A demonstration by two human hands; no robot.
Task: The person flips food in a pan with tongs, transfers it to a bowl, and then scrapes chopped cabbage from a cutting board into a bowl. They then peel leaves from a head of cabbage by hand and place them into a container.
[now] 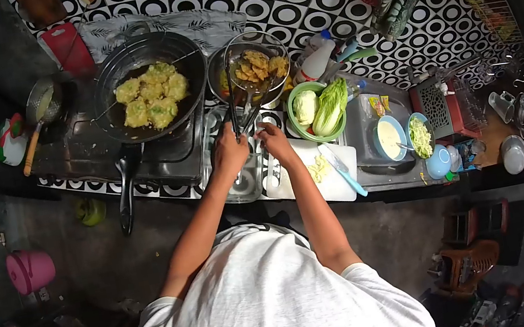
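Observation:
My left hand (230, 150) is closed around the handles of dark tongs (232, 102), which point up toward a wire strainer. Close beside it, my right hand (276, 142) has its fingers bent near the strainer's handle end; whether they grip it is too small to tell. Browned fried pieces (254, 68) lie in the strainer (285, 49), above a dark pan. To the left, several pale yellow-green fritters (153, 95) sit in a black wok (103, 93) on the stove. A glass tray (248, 183) is under my forearms.
Right of my hands are a green bowl (293, 114) of leafy vegetables, a white cutting board (338, 185) with a blue-handled knife (344, 170), and a bowl of batter (389, 139). The wok's black handle (128, 193) juts over the counter edge. A ladle (33, 150) lies left.

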